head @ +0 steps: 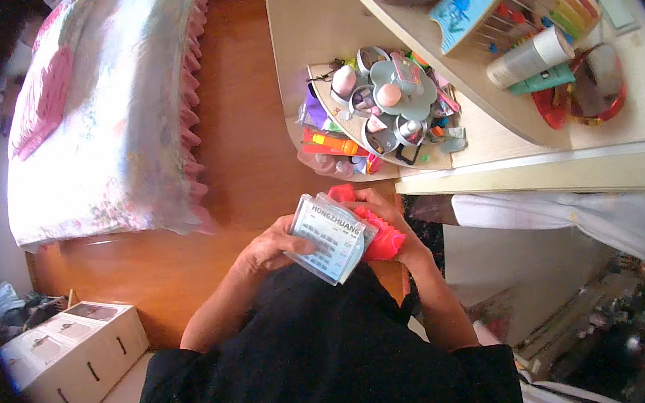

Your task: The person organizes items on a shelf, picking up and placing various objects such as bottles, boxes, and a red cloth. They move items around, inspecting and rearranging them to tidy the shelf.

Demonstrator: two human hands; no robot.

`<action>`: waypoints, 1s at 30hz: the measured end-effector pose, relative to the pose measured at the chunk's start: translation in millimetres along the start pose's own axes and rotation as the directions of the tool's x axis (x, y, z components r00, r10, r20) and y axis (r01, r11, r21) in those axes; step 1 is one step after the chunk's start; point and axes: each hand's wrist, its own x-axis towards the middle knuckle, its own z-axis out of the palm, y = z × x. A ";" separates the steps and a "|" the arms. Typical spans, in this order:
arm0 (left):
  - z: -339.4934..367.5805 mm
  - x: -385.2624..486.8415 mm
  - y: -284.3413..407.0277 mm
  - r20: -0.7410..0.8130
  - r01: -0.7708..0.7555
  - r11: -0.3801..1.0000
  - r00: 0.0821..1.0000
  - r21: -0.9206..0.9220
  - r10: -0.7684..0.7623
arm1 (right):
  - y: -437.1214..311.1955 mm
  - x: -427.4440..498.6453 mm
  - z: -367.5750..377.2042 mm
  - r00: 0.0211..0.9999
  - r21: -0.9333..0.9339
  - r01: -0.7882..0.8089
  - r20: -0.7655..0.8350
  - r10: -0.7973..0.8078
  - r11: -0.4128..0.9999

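Observation:
My left hand (273,246) grips the left side of a flat, clear plastic case (327,243), its thumb across the front. The case is tilted and shows a pale blue sheet bearing writing. A bright red-pink cloth (382,237) with a scalloped edge is bunched in my right hand (386,206). The cloth lies against the case's right side and partly behind it. Most of my right fingers are hidden behind the cloth and case. Both hands are in front of my black top, near waist height.
Ahead stands a corner shelf (337,117) with a petal-shaped cosmetics organizer (382,72). An upper shelf (466,104) bears a white bottle (527,59) and a red headband (620,87). A bed (112,136) stands left, a white cabinet (85,348) lower left, and a window curtain (514,209) hangs right.

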 end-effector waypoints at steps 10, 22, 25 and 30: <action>-19.5 -45.1 17.8 0.079 -0.016 1.000 0.997 0.024 0.014 | -52.4 33.5 46.2 0.984 -0.232 0.046 0.176 -0.005 0.972; -36.5 -74.1 24.3 0.130 -0.184 0.966 0.969 -0.183 0.209 | -78.9 46.1 74.4 0.985 -0.292 0.147 -0.042 -0.166 0.945; -39.2 -79.4 28.0 0.111 -0.260 0.939 0.951 -0.226 0.290 | -75.0 43.6 71.3 0.974 -0.285 0.112 -0.159 -0.162 0.952; -43.5 -86.9 41.4 0.121 -0.386 0.888 0.898 -0.250 0.424 | -59.7 31.9 68.4 0.953 0.084 -0.018 -0.300 0.042 0.996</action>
